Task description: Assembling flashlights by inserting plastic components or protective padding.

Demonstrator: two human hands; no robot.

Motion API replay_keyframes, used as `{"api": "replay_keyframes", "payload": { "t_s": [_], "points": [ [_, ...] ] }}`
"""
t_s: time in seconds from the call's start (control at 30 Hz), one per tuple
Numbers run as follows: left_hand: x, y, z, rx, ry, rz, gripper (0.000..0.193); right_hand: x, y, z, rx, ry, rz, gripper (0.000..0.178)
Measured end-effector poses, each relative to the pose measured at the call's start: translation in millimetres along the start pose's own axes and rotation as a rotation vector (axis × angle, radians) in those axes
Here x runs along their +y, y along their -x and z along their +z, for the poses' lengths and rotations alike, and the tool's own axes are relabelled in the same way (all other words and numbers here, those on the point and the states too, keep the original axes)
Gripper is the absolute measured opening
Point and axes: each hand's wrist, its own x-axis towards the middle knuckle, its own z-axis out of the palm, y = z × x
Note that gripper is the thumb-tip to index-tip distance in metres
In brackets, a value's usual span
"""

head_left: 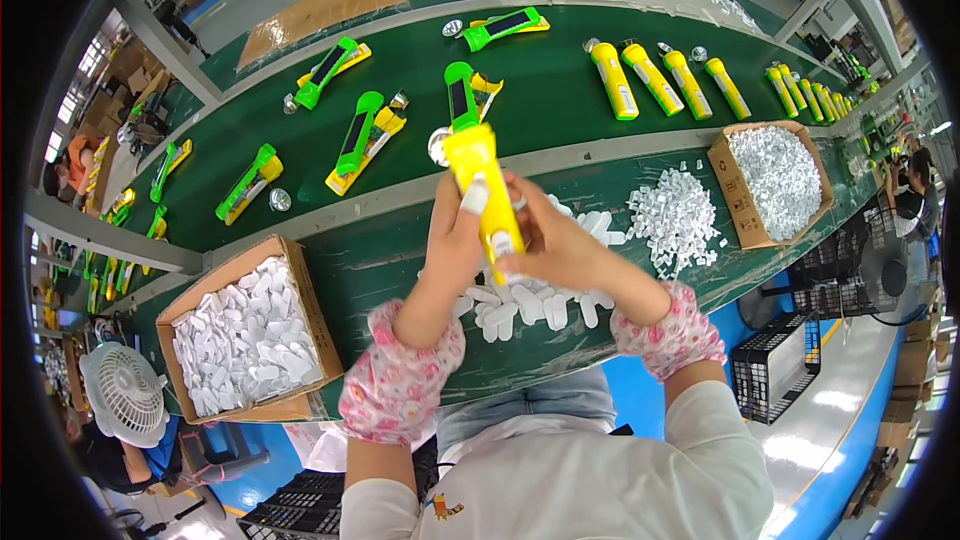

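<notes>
Both my hands are closed around a yellow flashlight body (468,155), held tilted over the bench with its wide head away from me. My left hand (452,225) grips its left side. A white oval piece (475,197) lies between that thumb and the body. My right hand (548,235) wraps the right side near the lower end, its fingers partly hidden. At the flashlight's head shows a silver reflector (437,145). Beneath my hands, loose white oval pieces (545,302) are spread on the green bench (390,240).
A carton of white oval pieces (250,335) stands left; a carton of small clear-white parts (775,180) stands right, beside a loose heap of small parts (675,215). Across the raised green belt (540,80) lie green-and-yellow flashlights (360,140) and yellow ones (612,80). A fan (125,390) stands far left.
</notes>
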Motion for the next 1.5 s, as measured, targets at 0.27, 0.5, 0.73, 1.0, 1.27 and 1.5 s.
{"api": "replay_keyframes", "payload": {
  "t_s": [0.27,0.5,0.73,1.0,1.27,1.5],
  "points": [
    [-35,-186,-76,0.309,-1.414,-0.359,0.086,63,-118,-142,0.681,0.703,0.014,0.065],
    [-42,-175,-40,0.143,-1.455,-0.177,0.08,47,-65,-126,0.805,1.173,-0.13,0.026],
    [25,-98,-29,-0.117,-0.481,-0.444,0.054,55,46,-115,0.376,0.985,-0.017,0.019],
    [2,-21,-26,-0.028,0.162,-0.714,0.046,66,58,-92,0.326,0.93,-0.199,0.03],
    [-56,9,-23,-0.132,0.742,-0.544,0.054,48,64,-100,0.256,0.838,-0.08,0.016],
    [-48,23,-13,-0.134,0.713,-0.395,0.046,37,64,-100,0.256,0.677,0.04,0.01]
  ]
}}
